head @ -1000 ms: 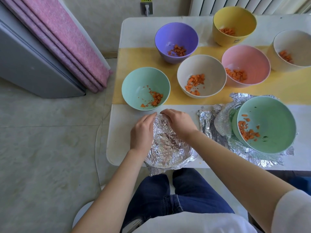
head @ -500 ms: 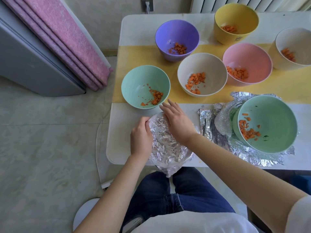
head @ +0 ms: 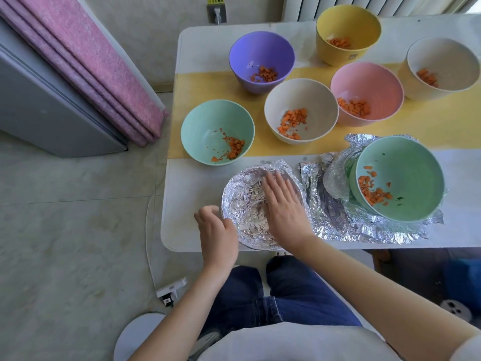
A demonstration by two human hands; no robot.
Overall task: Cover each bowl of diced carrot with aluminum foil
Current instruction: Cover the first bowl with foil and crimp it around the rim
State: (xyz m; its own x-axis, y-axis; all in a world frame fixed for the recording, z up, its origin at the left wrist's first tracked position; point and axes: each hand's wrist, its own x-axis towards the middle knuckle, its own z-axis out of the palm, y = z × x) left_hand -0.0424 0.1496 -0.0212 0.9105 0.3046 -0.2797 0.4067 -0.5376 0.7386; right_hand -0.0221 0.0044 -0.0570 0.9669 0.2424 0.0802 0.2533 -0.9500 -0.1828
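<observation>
While the right hand (head: pixel 282 207) lies flat, fingers straight, pressing the top of the foil-covered bowl (head: pixel 242 201) at the near edge of the table (head: pixel 182 230), the left hand (head: pixel 217 230) is blurred at the bowl's left rim, fingers curled; whether it grips cannot be told. The round bowl stands upright. Just right, crumpled foil sheets (head: pixel 328 217) lie under a tilted green bowl (head: pixel 406 162) of carrot, and beyond stand uncovered mint (head: pixel 203 126), cream (head: pixel 291 105), pink (head: pixel 369 79), purple (head: pixel 255 50) and yellow (head: pixel 346 27) bowls.

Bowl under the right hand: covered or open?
Covered. Crinkled foil spans its whole round rim, no carrot showing; right hand lies flat on top.
</observation>
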